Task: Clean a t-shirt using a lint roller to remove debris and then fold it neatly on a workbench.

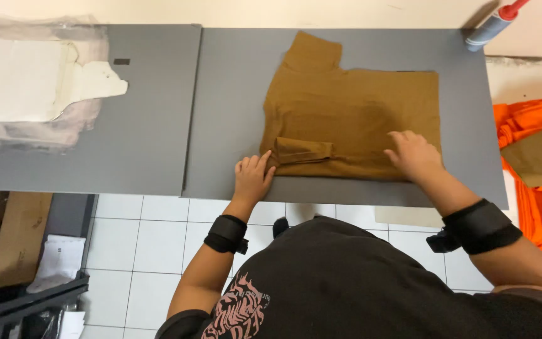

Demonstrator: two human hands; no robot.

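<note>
Both hands are pressing flat and open on the brown shirt (352, 113) lying folded on the grey table (233, 81), left hand (252, 179) touching the tucked sleeve (302, 150), right hand (415, 154) nearby, and neither is gripping, so the sleeve might be slipping loose.

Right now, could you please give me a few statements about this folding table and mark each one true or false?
1. The brown shirt lies on the grey table. True.
2. The left hand rests at the shirt's folded sleeve. True.
3. The right hand is lifted clear of the shirt. False: it lies flat on it.
4. An orange cloth sits at the right edge. True.
5. The tube lies on the shirt. False: it lies at the table's far right corner.
</note>
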